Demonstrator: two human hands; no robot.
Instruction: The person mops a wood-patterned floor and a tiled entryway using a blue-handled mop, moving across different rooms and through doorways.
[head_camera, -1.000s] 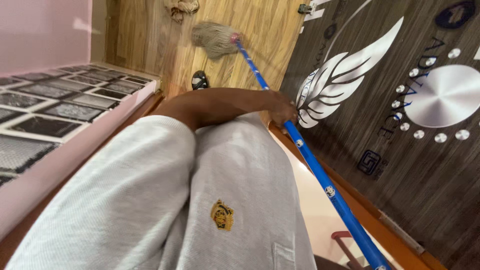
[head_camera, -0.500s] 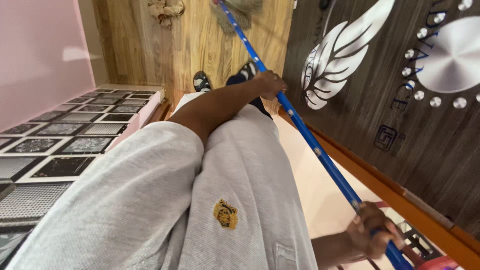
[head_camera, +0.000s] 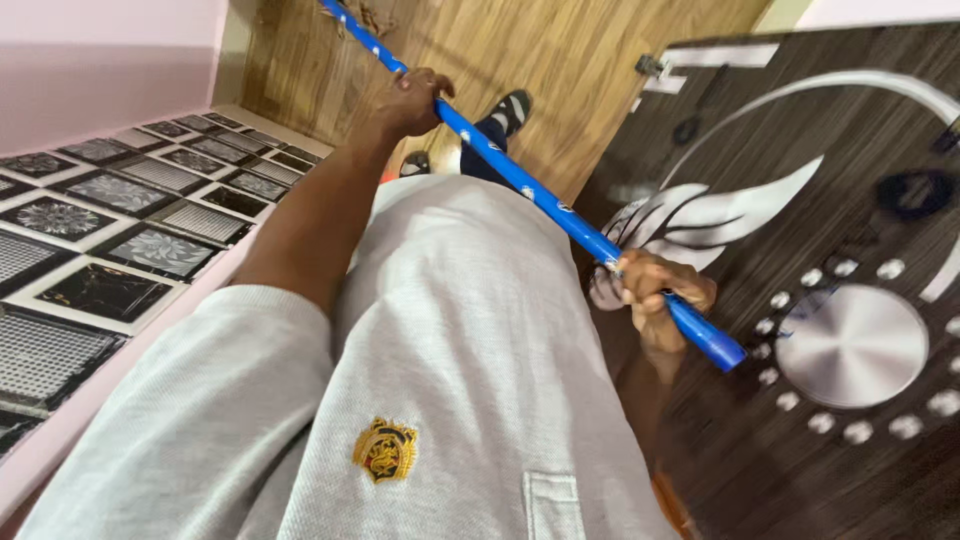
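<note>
- Currently held in both hands: blue pole (head_camera: 540, 195), thin, dotted with small white marks, running diagonally from the upper left edge of the view down to the right.
- Left hand (head_camera: 415, 98): fingers curled around the pole's upper stretch, arm extended forward over the wooden floor (head_camera: 560, 60).
- Right hand (head_camera: 655, 295): clenched in a fist near the pole's lower end, with only a short blue tip protruding past the grip.
- Upper end of the pole: cut off by the frame edge; whatever it carries cannot be told.
- Below the pole: grey polo shirt (head_camera: 450, 380) with a gold embroidered crest (head_camera: 385, 450), filling the lower centre.
- Near the left hand: one foot in a black sandal (head_camera: 512, 108) on the floor.
- Left side: pink wall above a display of patterned black and grey tiles (head_camera: 120, 230).
- Right side: dark wood-grain panel (head_camera: 800, 470) bearing a white wing design and a silver disc ringed by studs.
</note>
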